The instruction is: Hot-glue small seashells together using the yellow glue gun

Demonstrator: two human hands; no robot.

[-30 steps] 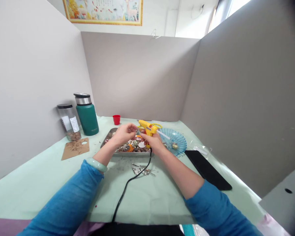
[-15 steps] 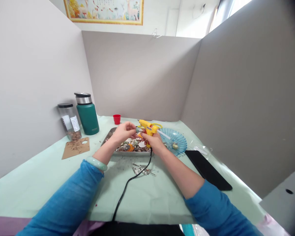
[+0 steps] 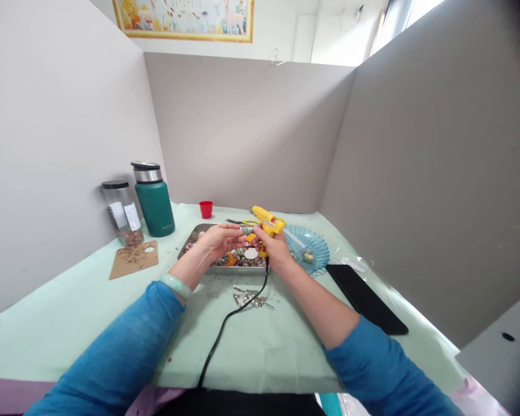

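My right hand [image 3: 274,247] is closed around the yellow hot glue gun [image 3: 266,221], whose nozzle points up and to the left. A white glue stick [image 3: 294,238] sticks out of its back. In the fingers of my left hand [image 3: 222,240] is a small grey-green shell-like piece [image 3: 247,231]; my right thumb and fingertips touch its other side. Both hands are over a metal tray [image 3: 225,270] of shells and pebbles, with orange pieces [image 3: 229,260] among them. From the gun's handle a black cord [image 3: 230,315] runs down toward the table's front edge.
Metal clips or pins [image 3: 252,298] lie in front of the tray. On the right are a blue fluted plate [image 3: 318,245] and a black slab [image 3: 366,300]. Yellow-handled scissors [image 3: 247,222] and a red cup [image 3: 206,210] stand behind. A green bottle [image 3: 155,209], jar [image 3: 123,214] and brown card [image 3: 134,260] are left.
The glue gun has shifted slightly right and up, away from the small piece. My left hand has turned and its fingers are straighter. The scissors behind now show more.
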